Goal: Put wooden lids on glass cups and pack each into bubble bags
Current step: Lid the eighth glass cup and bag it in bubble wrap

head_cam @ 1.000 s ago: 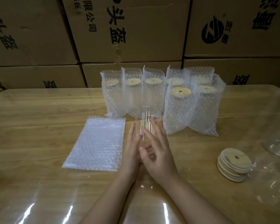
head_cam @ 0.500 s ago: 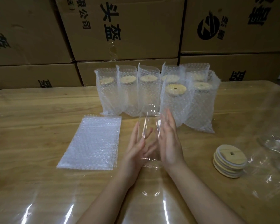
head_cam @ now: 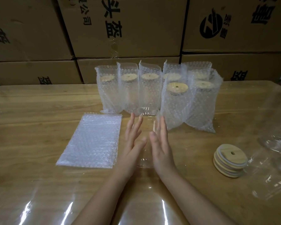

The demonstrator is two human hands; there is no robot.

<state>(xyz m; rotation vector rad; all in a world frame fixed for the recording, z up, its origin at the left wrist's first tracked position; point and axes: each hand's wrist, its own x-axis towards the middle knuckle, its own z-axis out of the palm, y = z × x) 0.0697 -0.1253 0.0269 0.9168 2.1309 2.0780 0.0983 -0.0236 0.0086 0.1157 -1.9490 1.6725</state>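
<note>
A clear glass cup (head_cam: 146, 120) stands upright on the table between my two hands, without a lid. My left hand (head_cam: 134, 140) lies flat against its left side with straight fingers. My right hand (head_cam: 161, 143) presses its right side the same way. A flat stack of empty bubble bags (head_cam: 91, 140) lies to the left of my hands. A short stack of round wooden lids (head_cam: 229, 159) sits to the right. Several bagged cups with wooden lids (head_cam: 177, 101) stand in rows behind the cup.
Clear glass cups (head_cam: 276, 159) lie at the right edge, faint and hard to make out. Stacked cardboard boxes (head_cam: 128, 30) form a wall behind the wooden table (head_cam: 31, 127). A shiny plastic film (head_cam: 39, 200) covers the tabletop near me.
The view has tilted down a little. My hands have spread apart from overlapping in front of the cup to lying flat on its two sides, and the cup has come upright between them.
</note>
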